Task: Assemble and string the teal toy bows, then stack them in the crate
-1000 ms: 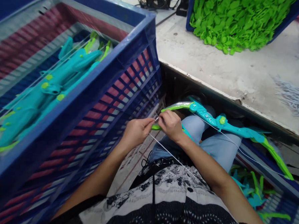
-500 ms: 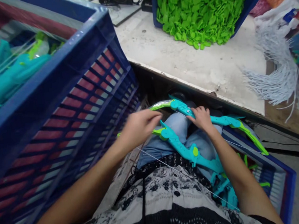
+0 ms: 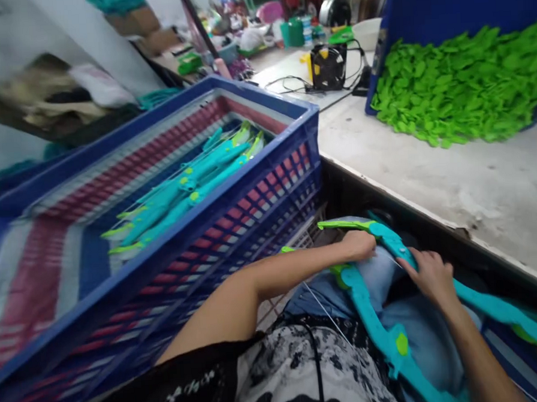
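Two teal toy bows with green tips lie across my lap under the bench edge. My left hand is closed around the upper bow near its green tip. My right hand grips the same bow further along its teal limb. The second bow rests on my jeans just below my hands, with its white string trailing over my patterned top.
A blue crate at my left holds several finished teal bows. On the white bench sits a blue bin heaped with green plastic parts. A small fan, cables and clutter stand at the back.
My view has swung up and left, showing the crate's inside. My left hand has moved right onto the upper bow; my right hand has slid along it. The lower bow lies loose.
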`<state>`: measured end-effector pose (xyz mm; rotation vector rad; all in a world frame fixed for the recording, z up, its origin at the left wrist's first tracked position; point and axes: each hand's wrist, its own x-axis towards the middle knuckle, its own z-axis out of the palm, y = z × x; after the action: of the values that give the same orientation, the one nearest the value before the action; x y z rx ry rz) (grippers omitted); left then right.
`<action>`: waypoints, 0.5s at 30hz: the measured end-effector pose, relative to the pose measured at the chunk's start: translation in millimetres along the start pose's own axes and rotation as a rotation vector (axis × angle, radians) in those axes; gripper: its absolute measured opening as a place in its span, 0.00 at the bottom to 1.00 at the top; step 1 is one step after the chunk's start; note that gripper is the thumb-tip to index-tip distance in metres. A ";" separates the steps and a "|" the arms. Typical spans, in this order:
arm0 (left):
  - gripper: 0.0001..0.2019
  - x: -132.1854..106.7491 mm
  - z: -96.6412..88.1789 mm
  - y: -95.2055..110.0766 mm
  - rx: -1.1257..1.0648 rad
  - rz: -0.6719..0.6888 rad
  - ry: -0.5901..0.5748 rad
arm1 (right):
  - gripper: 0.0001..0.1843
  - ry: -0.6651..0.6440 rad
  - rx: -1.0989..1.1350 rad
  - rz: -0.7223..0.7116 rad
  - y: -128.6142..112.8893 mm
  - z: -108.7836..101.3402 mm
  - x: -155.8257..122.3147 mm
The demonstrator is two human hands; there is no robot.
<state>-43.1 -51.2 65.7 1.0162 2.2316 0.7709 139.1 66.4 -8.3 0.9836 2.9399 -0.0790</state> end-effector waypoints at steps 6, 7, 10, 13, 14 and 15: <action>0.13 -17.8 -0.6 5.2 -1.153 0.101 -0.565 | 0.28 -0.073 0.204 -0.040 26.7 17.1 1.1; 0.16 -20.7 4.1 8.1 -1.349 0.036 -0.603 | 0.28 -0.088 0.251 -0.059 29.4 18.5 0.5; 0.19 -28.8 15.5 16.6 -1.625 -0.137 -0.669 | 0.26 -0.126 0.368 -0.104 29.8 14.4 -4.0; 0.19 -34.7 17.1 22.1 -1.591 -0.174 -0.615 | 0.24 -0.153 0.422 -0.101 22.0 -0.6 -9.0; 0.19 -35.5 16.5 23.1 -1.557 -0.172 -0.577 | 0.24 -0.166 0.430 -0.084 19.4 -6.2 -9.5; 0.21 -36.0 15.9 23.9 -1.527 -0.166 -0.534 | 0.24 -0.182 0.435 -0.056 17.3 -11.3 -9.4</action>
<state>-1.1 -62.5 80.6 0.1691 0.7591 1.4743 156.8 75.3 3.0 0.8720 2.8338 -0.7932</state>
